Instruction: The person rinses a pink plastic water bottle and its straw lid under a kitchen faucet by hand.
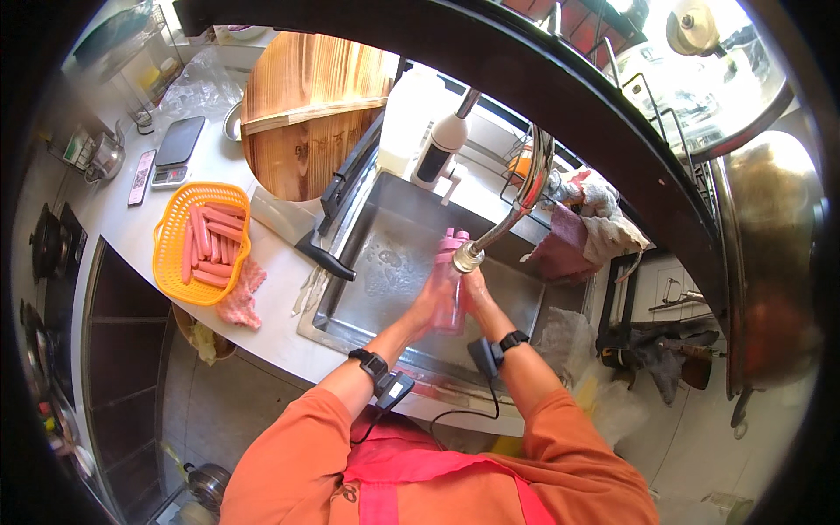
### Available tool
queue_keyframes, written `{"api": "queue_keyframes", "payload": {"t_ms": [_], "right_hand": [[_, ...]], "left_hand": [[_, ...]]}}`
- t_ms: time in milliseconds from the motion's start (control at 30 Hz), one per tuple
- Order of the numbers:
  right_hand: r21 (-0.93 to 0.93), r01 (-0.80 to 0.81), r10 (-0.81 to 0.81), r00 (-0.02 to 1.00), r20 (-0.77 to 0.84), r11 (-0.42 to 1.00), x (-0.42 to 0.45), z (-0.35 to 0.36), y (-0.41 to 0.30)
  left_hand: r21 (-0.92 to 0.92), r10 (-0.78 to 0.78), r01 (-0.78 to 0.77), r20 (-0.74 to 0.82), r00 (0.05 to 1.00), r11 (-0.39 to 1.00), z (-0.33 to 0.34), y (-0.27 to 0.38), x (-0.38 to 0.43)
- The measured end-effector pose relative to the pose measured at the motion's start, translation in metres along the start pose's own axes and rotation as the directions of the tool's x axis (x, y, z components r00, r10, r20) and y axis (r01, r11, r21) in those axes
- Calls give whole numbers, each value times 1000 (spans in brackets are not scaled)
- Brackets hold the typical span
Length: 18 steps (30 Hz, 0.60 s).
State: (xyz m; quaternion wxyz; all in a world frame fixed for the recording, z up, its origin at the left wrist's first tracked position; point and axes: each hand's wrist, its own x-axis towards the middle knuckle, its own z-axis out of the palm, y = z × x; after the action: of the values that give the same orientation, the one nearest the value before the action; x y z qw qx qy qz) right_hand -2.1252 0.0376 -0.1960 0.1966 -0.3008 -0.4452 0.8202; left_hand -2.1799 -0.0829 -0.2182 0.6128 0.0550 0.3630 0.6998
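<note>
A pink translucent plastic bottle (449, 298) with a pink cap is upright over the stainless steel sink (384, 262). My left hand (430, 298) wraps its left side. My right hand (474, 289) is at its upper right side, beneath the faucet head (468, 256), which partly hides the fingers and the bottle's top. Whether the right fingers close on the bottle cannot be made out. A flexible metal faucet hose (502, 226) comes down from above to that head. Both wrists carry black straps with small devices and cables.
Left of the sink, a yellow plastic basket (164, 262) holds several sausages, near a kitchen scale (180, 141), a phone (141, 177) and a pink cloth (241, 298). A round wooden lid (308, 118) and a black-handled knife (328, 262) lie closer. Cloths (571, 243) hang at the right.
</note>
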Motion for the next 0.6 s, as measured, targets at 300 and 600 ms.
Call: {"api": "queue_keyframes", "payload": {"t_ms": [300,600], "right_hand": [[-938,324,-500,836,224,122,-49,43,4],[-953,250,-400,902,164,171,-75,15,-2]], "left_hand": [[-222,64,-111,-211,975,969,-14,-1,40],[-234,273,-336,-264,925,912,20,22,36]]}}
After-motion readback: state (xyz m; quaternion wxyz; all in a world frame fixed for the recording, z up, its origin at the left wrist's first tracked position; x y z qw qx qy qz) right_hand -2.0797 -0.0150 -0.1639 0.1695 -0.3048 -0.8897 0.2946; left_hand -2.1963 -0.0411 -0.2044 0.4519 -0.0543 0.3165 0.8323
